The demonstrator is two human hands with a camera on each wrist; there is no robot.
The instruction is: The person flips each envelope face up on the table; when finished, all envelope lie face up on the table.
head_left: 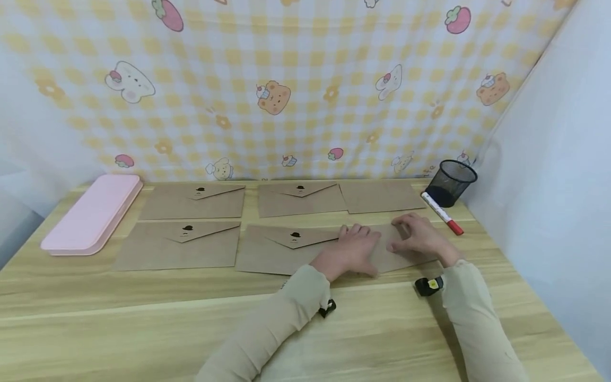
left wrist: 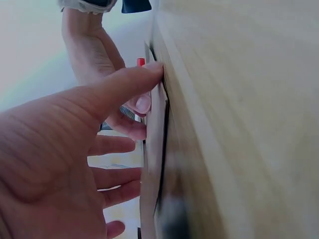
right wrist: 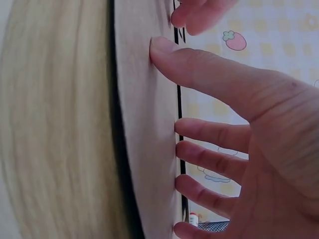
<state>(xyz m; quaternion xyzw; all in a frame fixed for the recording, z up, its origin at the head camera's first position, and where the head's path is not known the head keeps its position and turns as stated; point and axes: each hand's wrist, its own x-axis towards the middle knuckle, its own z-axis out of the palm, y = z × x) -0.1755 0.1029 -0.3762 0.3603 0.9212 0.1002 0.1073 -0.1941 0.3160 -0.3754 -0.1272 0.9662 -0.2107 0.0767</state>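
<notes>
Head view has both my hands down on one brown envelope at about 1 o'clock from the table's middle, in the near row. My left hand lies flat on its left part, fingers straight and spread, pressing the paper. My right hand lies on its right part, fingers relaxed and resting on the paper, gripping nothing. From the left wrist view my thumb pushes against the envelope's edge, the other fingers lying along it. From the right wrist view my thumb presses the envelope's face while my fingertips touch its far edge.

Just left of this envelope, and partly under it, lies another envelope with its flap closed; a third sits at 9 o'clock. Three more line the far row toward 12 o'clock. A pink case rests at 10 o'clock, a black mesh cup at 2 o'clock, and a red-capped marker lies just beside the cup on the wooden table.
</notes>
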